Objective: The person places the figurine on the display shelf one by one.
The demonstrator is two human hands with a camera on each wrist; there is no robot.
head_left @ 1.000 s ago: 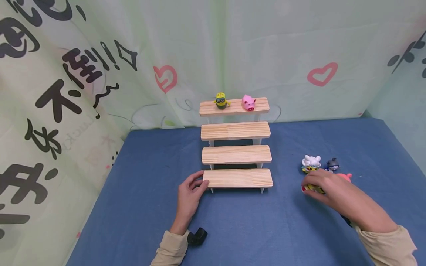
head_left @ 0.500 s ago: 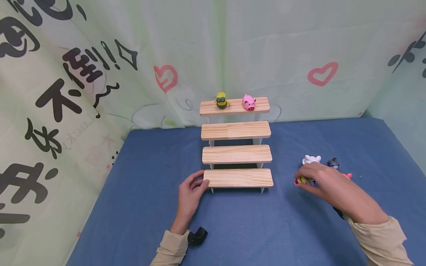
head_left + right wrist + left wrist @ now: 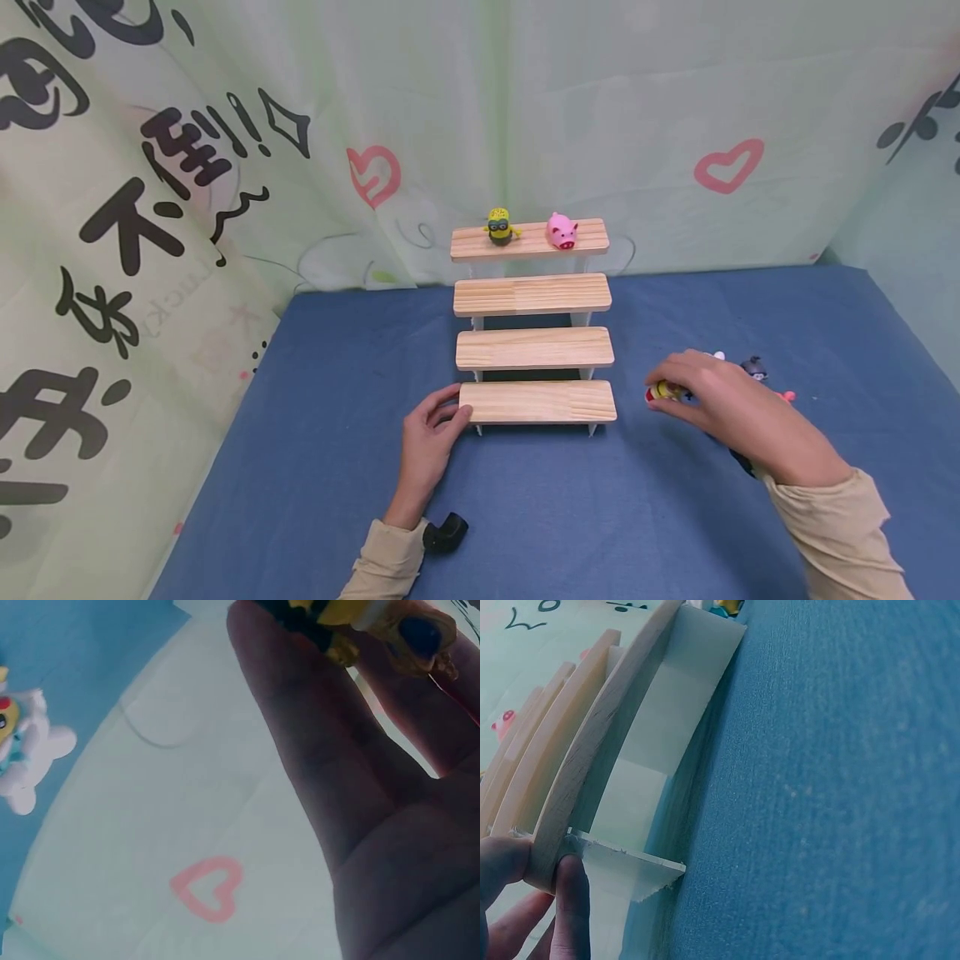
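**Yellow toy [image 3: 663,389] held beside the stand [image 3: 534,343]**

The right hand [image 3: 708,396] pinches the yellow toy, apparently clear of the desk [image 3: 360,358], between the stand and a white figure [image 3: 34,757], grey figure [image 3: 753,367] and pink figure [image 3: 787,396] toward the desk's right edge. The left hand [image 3: 426,446] grips the left end of the bottom shelf [image 3: 536,402]. A minion [image 3: 499,227] and a pig [image 3: 562,232] occupy the top shelf [image 3: 528,240], near the desk's back edge. The step looks to be the toy's transfer; next, it likely needs setting upright on a bare shelf.
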